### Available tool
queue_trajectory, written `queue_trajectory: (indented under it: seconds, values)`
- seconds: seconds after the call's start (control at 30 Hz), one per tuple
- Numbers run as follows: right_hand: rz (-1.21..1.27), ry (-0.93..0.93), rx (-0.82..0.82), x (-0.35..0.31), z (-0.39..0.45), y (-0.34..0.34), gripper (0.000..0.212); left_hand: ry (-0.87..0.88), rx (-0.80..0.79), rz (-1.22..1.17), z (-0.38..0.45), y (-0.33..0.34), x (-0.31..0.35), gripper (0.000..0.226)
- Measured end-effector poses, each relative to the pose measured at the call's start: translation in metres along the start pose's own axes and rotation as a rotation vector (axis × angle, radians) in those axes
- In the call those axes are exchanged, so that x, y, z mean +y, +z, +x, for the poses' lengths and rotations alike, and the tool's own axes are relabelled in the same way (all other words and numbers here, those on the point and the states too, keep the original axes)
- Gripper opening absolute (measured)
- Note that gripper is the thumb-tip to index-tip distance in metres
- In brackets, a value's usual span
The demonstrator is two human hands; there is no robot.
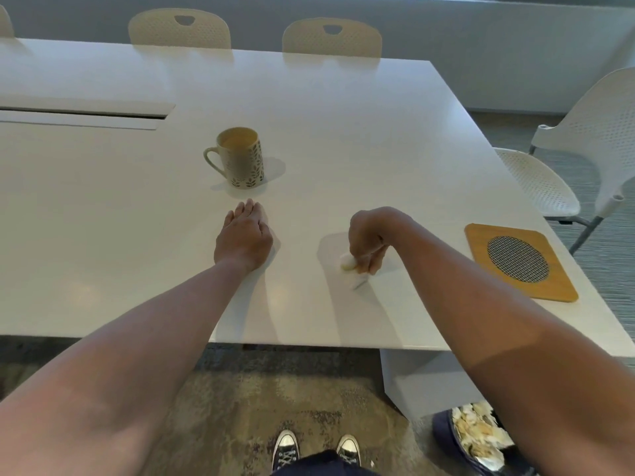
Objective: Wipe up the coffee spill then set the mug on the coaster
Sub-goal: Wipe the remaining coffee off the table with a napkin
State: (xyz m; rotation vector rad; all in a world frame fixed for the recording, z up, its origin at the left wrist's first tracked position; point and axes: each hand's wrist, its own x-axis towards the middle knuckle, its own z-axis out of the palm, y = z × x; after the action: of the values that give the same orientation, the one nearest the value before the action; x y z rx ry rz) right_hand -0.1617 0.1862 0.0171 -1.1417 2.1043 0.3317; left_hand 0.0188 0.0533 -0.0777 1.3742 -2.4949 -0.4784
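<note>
right hand [366,242], lower centre: fingers [369,264] pinching crumpled tissue [347,262] against surface [343,132]. left hand [244,237] flat, fingers straight. mug [240,158] centre frame, coaster [519,261] right edge. keep tissue pressed; blot, avoid smearing.

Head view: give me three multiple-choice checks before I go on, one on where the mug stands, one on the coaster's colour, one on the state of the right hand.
1. Where does the mug stand?
A. on the coaster
B. on the bare table, beyond the left hand
C. on a chair

2. What colour is the frame of the coaster?
A. orange-brown wood
B. blue
C. black

3. What is the right hand doing?
A. lying flat and open
B. holding the mug
C. gripping a crumpled white tissue

Answers: 1 B, the mug stands on the table just past the left hand; 2 A, wood surrounds a grey mesh oval; 3 C, its fingers curl around the tissue.
</note>
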Motion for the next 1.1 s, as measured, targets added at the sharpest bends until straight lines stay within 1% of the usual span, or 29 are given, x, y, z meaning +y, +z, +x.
queue_trajectory:
  seconds: [0.1,0.23,0.37,0.5,0.63,0.73,0.83,0.87,0.97,1.03,1.1]
  values:
    - [0.073,-0.048,-0.011,-0.016,0.002,0.003,0.032,-0.002,0.005,-0.01,-0.001,-0.001,0.001,0.057]
    - [0.178,-0.113,0.017,-0.034,0.004,0.003,0.031,-0.009,0.006,-0.017,-0.001,-0.001,0.001,0.057]
    - [0.187,-0.159,0.034,-0.05,0.011,0.001,0.02,-0.011,0.012,-0.023,-0.002,-0.002,0.002,0.057]
    - [0.215,-0.164,0.052,-0.068,0.026,-0.001,0.018,-0.006,0.019,-0.022,-0.002,-0.002,0.002,0.057]
    - [0.118,-0.174,0.273,-0.084,0.039,-0.002,0.03,-0.006,0.02,-0.036,-0.002,-0.002,0.003,0.057]
    - [0.116,-0.216,0.407,-0.094,0.05,-0.003,0.022,-0.011,0.025,-0.049,-0.002,-0.003,0.002,0.058]
    - [0.076,-0.269,0.538,-0.102,0.06,-0.003,0.027,0.001,0.031,-0.041,-0.002,-0.003,0.001,0.055]
    - [0.09,-0.277,0.561,-0.105,0.061,-0.004,0.024,0.004,0.035,-0.042,-0.002,-0.003,0.001,0.054]
    - [0.103,-0.286,0.599,-0.109,0.067,-0.008,0.003,0.011,0.063,-0.046,-0.003,-0.002,0.001,0.052]
    - [0.068,-0.303,0.632,-0.111,0.074,-0.01,0.019,0.01,0.078,-0.047,-0.002,-0.002,0.001,0.051]
    - [0.062,-0.327,0.672,-0.112,0.076,-0.011,0.026,0.008,0.088,-0.049,-0.002,-0.001,0.001,0.051]
